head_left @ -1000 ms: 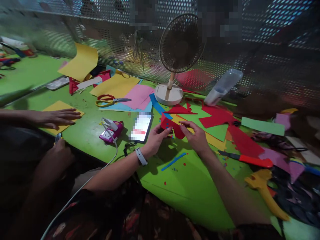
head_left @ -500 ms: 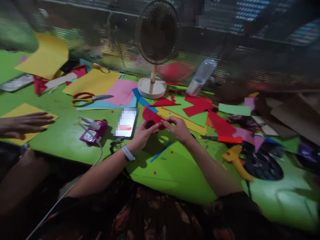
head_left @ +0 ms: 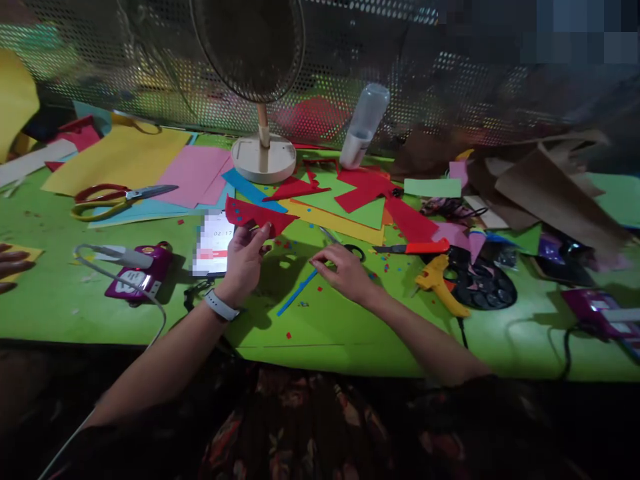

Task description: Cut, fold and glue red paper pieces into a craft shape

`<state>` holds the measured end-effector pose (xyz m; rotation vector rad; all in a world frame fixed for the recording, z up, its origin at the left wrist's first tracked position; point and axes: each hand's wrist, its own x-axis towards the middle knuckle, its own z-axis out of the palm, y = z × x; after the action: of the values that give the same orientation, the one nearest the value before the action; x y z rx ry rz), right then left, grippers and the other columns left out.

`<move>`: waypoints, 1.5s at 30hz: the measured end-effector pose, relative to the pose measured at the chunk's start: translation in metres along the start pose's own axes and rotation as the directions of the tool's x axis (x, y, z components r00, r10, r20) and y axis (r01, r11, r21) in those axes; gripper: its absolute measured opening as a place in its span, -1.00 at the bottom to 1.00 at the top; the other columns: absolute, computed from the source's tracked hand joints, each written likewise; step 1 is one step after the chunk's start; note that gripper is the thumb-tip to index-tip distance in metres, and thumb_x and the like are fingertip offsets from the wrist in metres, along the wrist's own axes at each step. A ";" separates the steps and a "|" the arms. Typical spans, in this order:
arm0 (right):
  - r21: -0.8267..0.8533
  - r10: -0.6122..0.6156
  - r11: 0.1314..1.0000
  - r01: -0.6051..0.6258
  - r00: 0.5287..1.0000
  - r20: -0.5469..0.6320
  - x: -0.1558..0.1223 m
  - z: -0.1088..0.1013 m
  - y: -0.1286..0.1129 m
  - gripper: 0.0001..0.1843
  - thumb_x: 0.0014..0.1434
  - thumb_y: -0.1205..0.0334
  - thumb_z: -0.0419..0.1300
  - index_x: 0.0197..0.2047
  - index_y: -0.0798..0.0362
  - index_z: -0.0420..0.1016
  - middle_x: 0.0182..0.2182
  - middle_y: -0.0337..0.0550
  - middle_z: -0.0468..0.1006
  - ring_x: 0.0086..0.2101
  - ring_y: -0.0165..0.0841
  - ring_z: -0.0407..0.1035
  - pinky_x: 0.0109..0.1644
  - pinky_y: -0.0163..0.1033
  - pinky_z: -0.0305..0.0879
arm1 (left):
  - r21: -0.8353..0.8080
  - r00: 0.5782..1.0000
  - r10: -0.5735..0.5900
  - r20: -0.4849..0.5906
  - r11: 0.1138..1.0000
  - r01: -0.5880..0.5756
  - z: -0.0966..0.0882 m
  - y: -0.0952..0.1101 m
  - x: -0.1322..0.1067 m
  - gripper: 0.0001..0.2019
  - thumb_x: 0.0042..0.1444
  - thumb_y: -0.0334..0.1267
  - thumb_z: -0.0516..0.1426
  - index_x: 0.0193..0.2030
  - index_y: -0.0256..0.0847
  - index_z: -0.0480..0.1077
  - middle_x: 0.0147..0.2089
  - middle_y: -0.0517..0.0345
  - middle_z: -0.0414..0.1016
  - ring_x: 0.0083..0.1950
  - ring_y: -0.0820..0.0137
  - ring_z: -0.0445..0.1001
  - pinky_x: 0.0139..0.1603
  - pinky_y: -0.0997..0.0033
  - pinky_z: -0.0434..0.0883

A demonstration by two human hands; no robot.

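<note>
A red paper piece point(head_left: 260, 217) dotted with small blue bits is pinched in my left hand point(head_left: 243, 263), held over the edge of a lit phone point(head_left: 214, 250). My right hand point(head_left: 343, 273) is apart from it, low over the table, thumb and forefinger pressed together; anything between them is too small to make out. Those fingertips are by the upper end of a thin blue paper strip point(head_left: 299, 297); whether they touch it is unclear. Behind the right hand, scissors point(head_left: 354, 252) with dark handles are partly hidden. Tiny red and blue bits lie scattered around.
Red-and-yellow-handled scissors point(head_left: 125, 197) lie at left, near a purple device point(head_left: 143, 270) with a cable. Behind stand a fan point(head_left: 264, 160) and a bottle point(head_left: 365, 127). To the right are a cutter knife point(head_left: 413, 247), glue gun point(head_left: 440, 283) and black palette point(head_left: 485, 287). Another person's hand point(head_left: 13, 263) shows at far left.
My hands have separated: the right has let go of the red paper and come down toward the blue strip, while the left keeps hold. The view has swung to the right.
</note>
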<state>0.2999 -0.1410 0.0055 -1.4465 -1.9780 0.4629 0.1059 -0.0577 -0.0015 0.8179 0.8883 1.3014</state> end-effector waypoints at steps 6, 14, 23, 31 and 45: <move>0.001 0.029 1.000 -0.029 1.000 -0.008 0.010 -0.003 0.006 -0.81 0.27 0.18 0.12 -0.29 0.07 0.49 -0.38 -0.14 0.54 -0.34 -0.33 0.39 -0.23 -0.20 0.28 | 0.043 1.000 0.011 -0.020 0.999 -0.010 0.001 -0.001 -0.003 -0.69 -0.10 -0.20 0.36 -0.17 -0.08 0.48 -0.21 0.19 0.56 -0.30 0.48 0.51 -0.42 0.56 0.36; 0.273 -0.187 0.947 0.169 0.982 0.041 0.026 0.007 -0.072 -0.79 0.26 0.10 0.13 -0.14 -0.02 0.52 -0.40 -0.22 0.58 -0.47 -0.41 0.39 -0.32 -0.29 0.32 | -0.047 0.997 -0.034 -0.073 0.998 0.031 0.003 0.000 0.000 -0.65 -0.14 -0.16 0.38 -0.21 -0.13 0.44 -0.33 0.25 0.53 -0.39 0.52 0.48 -0.44 0.54 0.32; 0.491 -0.377 0.837 0.240 0.904 0.201 0.042 0.034 -0.141 -0.43 0.26 0.12 0.11 0.31 0.01 0.23 -0.53 -0.31 0.51 -0.52 -0.40 0.36 -0.33 -0.31 0.35 | 0.002 0.999 -0.032 -0.034 0.999 0.033 0.003 -0.003 -0.001 -0.63 -0.15 -0.15 0.39 -0.20 -0.17 0.45 -0.38 0.23 0.52 -0.44 0.50 0.48 -0.45 0.51 0.32; 0.397 -0.218 0.909 0.131 0.959 0.182 0.019 0.036 -0.096 -0.63 0.26 0.19 0.13 0.11 0.04 0.46 -0.54 -0.28 0.54 -0.58 -0.45 0.34 -0.43 -0.35 0.27 | 0.042 0.998 -0.058 0.028 0.998 0.056 0.002 -0.003 -0.004 -0.63 -0.13 -0.12 0.37 -0.19 -0.19 0.44 -0.37 0.21 0.53 -0.43 0.47 0.48 -0.39 0.46 0.35; -0.621 0.352 0.738 -0.264 0.936 0.021 -0.022 -0.041 0.021 -0.62 0.19 0.02 0.11 -0.06 0.10 0.50 -0.17 0.18 0.55 -0.29 -0.05 0.50 -0.40 -0.07 0.37 | 0.047 0.997 -0.043 0.069 0.998 0.039 0.004 -0.003 -0.009 -0.70 -0.06 -0.19 0.34 -0.19 -0.20 0.44 -0.35 0.20 0.52 -0.40 0.50 0.49 -0.40 0.50 0.33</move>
<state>0.3466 -0.1585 0.0167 -2.2268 -2.1060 0.0375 0.1105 -0.0671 -0.0018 0.8718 0.8773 1.2133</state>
